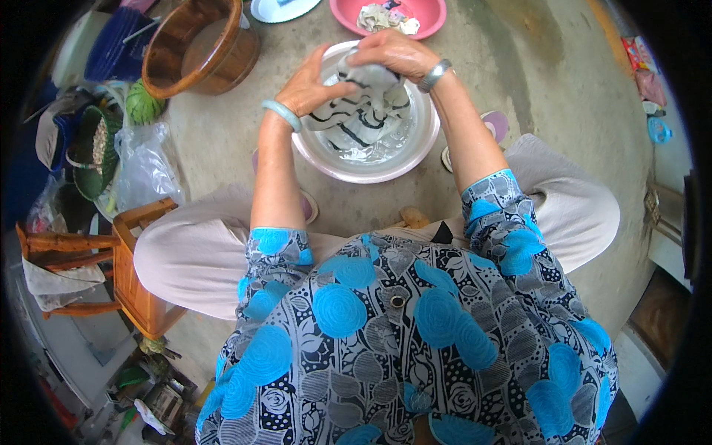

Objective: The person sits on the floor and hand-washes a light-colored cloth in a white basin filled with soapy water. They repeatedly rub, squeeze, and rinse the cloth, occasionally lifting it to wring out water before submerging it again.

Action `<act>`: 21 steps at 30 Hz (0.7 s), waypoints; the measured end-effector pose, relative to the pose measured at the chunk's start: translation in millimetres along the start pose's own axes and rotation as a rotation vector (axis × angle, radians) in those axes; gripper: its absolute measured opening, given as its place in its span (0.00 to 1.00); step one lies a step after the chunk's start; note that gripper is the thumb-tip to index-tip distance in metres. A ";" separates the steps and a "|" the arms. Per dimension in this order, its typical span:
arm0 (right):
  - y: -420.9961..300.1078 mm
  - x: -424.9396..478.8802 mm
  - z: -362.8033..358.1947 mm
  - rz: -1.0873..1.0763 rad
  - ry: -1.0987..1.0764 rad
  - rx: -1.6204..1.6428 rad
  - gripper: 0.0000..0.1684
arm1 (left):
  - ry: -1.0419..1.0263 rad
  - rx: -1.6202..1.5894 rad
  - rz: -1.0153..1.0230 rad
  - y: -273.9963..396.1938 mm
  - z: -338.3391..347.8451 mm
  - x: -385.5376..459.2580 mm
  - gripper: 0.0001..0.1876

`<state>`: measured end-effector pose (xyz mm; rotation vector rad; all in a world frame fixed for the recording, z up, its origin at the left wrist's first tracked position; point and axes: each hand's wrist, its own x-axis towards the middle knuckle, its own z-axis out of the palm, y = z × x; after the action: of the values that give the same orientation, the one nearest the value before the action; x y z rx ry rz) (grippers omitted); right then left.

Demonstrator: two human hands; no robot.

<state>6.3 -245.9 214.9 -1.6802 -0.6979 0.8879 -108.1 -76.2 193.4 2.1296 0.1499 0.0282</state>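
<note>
A white basin (367,173) of water stands on the floor between my feet. In it lies a wet white cloth with black stripes (372,119), part of it bunched up above the water. My right hand (392,55), below a silver bracelet, grips the raised bunch near the basin's far rim. My left hand (314,83), with a pale green bangle at the wrist, is at the left side of the cloth, thumb against it and fingers spread. Whether the left fingers hold a fold behind the cloth is hidden.
Beyond the basin is a pink basin (431,16) with crumpled cloths. A wooden tub (239,61) stands at the far left, near a watermelon (144,103), a green basket (89,183) and a clear plastic bag (147,161). A wooden chair (139,278) is close to my left knee.
</note>
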 end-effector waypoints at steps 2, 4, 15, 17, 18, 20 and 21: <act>-6.4 -2.6 14.5 -0.003 -0.081 0.060 0.14 | -0.053 -0.211 0.220 26.6 7.7 1.4 0.26; 8.5 4.1 13.3 -0.012 0.003 0.019 0.14 | -0.080 -0.255 0.003 0.7 15.2 5.6 0.23; 145.5 9.0 50.4 0.248 0.193 -0.624 0.18 | 0.074 -0.657 -0.248 -6.9 9.2 3.1 0.10; 154.1 11.0 43.4 0.247 0.302 -0.516 0.16 | 0.045 -0.711 -0.226 0.8 6.4 2.7 0.10; 154.8 14.1 34.5 0.225 0.280 -0.470 0.16 | 0.054 -0.729 -0.221 -1.1 3.3 0.2 0.10; 147.1 13.3 15.6 0.276 0.262 -0.219 0.15 | 0.074 -0.773 -0.204 -8.5 -5.4 -2.4 0.11; 138.2 12.9 5.3 0.254 0.309 -0.017 0.15 | 0.096 -0.779 -0.203 -11.5 -9.6 -2.0 0.12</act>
<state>11.3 -269.6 78.1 -1.8972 -0.2872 0.7718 -111.9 -62.4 188.9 1.3296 0.3488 0.0589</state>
